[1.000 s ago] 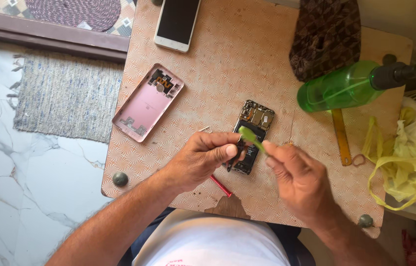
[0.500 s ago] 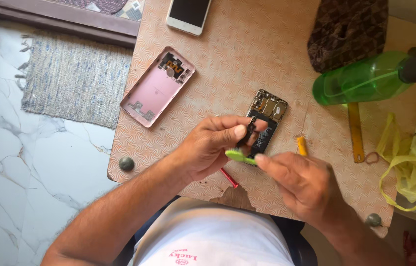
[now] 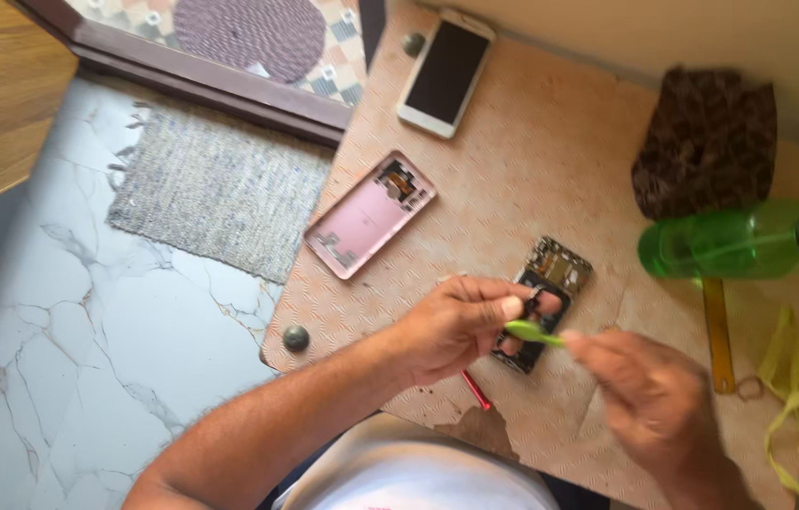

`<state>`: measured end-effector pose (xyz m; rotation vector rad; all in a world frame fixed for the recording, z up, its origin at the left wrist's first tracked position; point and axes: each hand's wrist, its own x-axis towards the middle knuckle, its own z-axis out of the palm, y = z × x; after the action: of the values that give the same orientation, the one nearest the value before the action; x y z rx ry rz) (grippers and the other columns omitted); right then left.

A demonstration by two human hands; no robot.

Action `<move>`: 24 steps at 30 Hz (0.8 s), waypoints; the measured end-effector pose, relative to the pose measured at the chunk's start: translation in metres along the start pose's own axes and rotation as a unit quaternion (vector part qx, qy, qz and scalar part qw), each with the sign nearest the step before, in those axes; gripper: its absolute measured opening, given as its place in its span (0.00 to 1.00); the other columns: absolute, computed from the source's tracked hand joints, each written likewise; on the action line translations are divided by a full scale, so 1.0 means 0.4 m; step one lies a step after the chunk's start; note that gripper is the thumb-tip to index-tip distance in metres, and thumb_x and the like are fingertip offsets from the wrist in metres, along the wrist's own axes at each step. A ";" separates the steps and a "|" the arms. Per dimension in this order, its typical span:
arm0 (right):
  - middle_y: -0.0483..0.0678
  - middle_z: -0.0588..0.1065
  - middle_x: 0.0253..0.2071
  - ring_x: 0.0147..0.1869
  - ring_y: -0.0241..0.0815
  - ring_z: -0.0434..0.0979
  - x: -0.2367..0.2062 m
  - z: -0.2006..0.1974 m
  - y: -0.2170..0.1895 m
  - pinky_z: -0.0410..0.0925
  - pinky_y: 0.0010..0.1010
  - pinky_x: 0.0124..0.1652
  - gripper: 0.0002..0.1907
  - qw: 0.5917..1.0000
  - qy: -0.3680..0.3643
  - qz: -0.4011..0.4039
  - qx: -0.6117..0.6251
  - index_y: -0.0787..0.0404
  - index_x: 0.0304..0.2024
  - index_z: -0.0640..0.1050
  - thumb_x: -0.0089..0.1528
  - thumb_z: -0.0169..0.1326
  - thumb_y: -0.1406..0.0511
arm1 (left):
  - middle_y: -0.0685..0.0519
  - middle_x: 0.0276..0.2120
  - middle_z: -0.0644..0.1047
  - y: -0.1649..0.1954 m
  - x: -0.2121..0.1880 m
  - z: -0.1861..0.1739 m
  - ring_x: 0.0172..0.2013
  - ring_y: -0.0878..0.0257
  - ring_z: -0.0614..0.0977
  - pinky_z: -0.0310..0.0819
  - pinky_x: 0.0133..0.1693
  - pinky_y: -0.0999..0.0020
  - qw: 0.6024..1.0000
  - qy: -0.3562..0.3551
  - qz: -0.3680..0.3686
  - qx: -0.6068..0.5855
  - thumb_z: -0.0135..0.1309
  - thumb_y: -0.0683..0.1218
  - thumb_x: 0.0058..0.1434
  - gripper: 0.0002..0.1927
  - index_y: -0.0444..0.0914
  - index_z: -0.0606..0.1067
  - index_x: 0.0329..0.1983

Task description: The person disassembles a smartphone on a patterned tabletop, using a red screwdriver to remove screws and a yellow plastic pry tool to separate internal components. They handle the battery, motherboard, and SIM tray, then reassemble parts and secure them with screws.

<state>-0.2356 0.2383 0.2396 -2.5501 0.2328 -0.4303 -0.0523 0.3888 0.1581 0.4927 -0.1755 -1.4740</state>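
My left hand (image 3: 461,321) pinched the near end of the opened phone (image 3: 543,302) (its long axis ran away from me, tilted right), while my right hand (image 3: 640,392), slightly farther off, gripped a green pry tool (image 3: 532,331) touching it.

1 white phone (image 3: 445,74), 1 pink back cover (image 3: 369,213), 1 opened phone (image 3: 544,300), 1 green bottle (image 3: 725,247).

White phone (image 3: 446,73), green bottle (image 3: 730,247), perhaps a pouch (image 3: 706,142).
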 end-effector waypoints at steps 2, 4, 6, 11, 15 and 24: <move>0.49 0.78 0.39 0.36 0.43 0.80 0.014 0.006 -0.026 0.73 0.34 0.35 0.24 1.000 0.013 0.012 -0.012 0.55 0.52 0.80 0.54 0.58 0.77 | 0.47 0.48 0.80 0.017 -0.024 0.007 0.37 0.64 0.76 0.71 0.42 0.71 1.000 -0.026 0.014 0.007 0.54 0.44 0.74 0.18 0.26 0.76 0.61; 0.48 0.79 0.38 0.35 0.41 0.80 0.026 0.002 -0.046 0.73 0.32 0.34 0.23 0.999 0.016 0.029 -0.013 0.55 0.53 0.80 0.56 0.59 0.76 | 0.48 0.48 0.81 0.029 -0.041 0.014 0.37 0.65 0.76 0.71 0.41 0.71 1.000 -0.012 0.017 0.005 0.54 0.45 0.72 0.18 0.28 0.76 0.60; 0.47 0.79 0.38 0.35 0.40 0.81 0.035 -0.007 -0.055 0.74 0.29 0.33 0.23 0.999 0.012 0.047 -0.002 0.55 0.54 0.79 0.57 0.58 0.76 | 0.49 0.46 0.80 0.036 -0.041 0.018 0.37 0.64 0.76 0.70 0.40 0.71 1.000 -0.017 0.019 0.007 0.54 0.45 0.72 0.18 0.28 0.76 0.59; 0.48 0.78 0.38 0.36 0.42 0.81 0.036 -0.008 -0.037 0.74 0.31 0.35 0.23 0.997 0.032 0.063 0.007 0.55 0.54 0.79 0.58 0.58 0.76 | 0.49 0.40 0.78 0.028 -0.031 0.010 0.37 0.64 0.75 0.70 0.41 0.70 1.000 -0.020 0.012 0.019 0.54 0.44 0.73 0.18 0.29 0.76 0.61; 0.50 0.78 0.38 0.33 0.42 0.78 0.022 -0.016 0.001 0.73 0.31 0.33 0.30 0.999 0.002 0.049 -0.019 0.57 0.55 0.80 0.50 0.53 0.79 | 0.49 0.43 0.79 0.006 -0.002 0.009 0.39 0.63 0.76 0.71 0.44 0.68 1.000 -0.007 0.016 0.012 0.55 0.45 0.70 0.18 0.28 0.75 0.58; 0.47 0.79 0.37 0.34 0.34 0.79 0.007 0.001 0.043 0.75 0.21 0.29 0.19 0.997 0.040 0.059 0.003 0.57 0.54 0.79 0.60 0.60 0.74 | 0.49 0.41 0.78 -0.023 0.024 0.000 0.38 0.63 0.74 0.70 0.45 0.68 0.999 -0.014 0.027 0.037 0.56 0.46 0.71 0.20 0.28 0.76 0.60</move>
<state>-0.2343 0.2232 0.2306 -2.4998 0.4095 -0.4876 -0.0596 0.3793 0.1523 0.5232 -0.2643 -1.4265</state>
